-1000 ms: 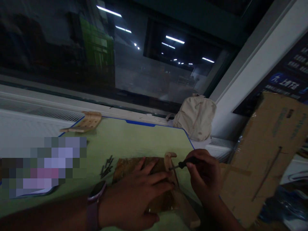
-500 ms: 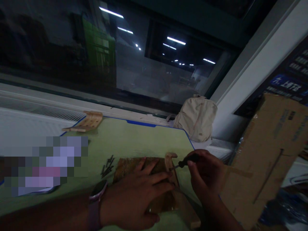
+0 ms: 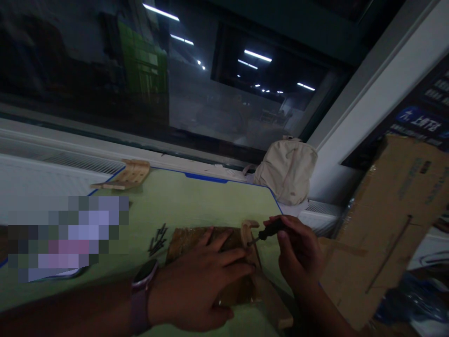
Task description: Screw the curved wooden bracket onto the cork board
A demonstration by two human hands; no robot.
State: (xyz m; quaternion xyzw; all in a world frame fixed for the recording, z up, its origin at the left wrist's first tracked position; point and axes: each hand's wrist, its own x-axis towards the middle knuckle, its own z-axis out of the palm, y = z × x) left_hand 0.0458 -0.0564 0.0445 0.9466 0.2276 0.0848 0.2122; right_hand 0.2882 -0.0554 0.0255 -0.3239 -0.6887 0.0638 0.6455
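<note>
Over the last half-second the right hand (image 3: 300, 252), its fingers closed round the black-handled screwdriver (image 3: 271, 230), has shifted its grip and the handle sits slightly steeper; the tip remains at the curved wooden bar (image 3: 271, 299), on the near part of the surface (image 3: 196, 201). Left hand (image 3: 196, 278) unchanged: fingers spread flat over the brown tape-wrapped pad (image 3: 178, 239), fingertips by the bar, hands apart. Judged as driver turning in progress; seating depth cannot be told.
</note>
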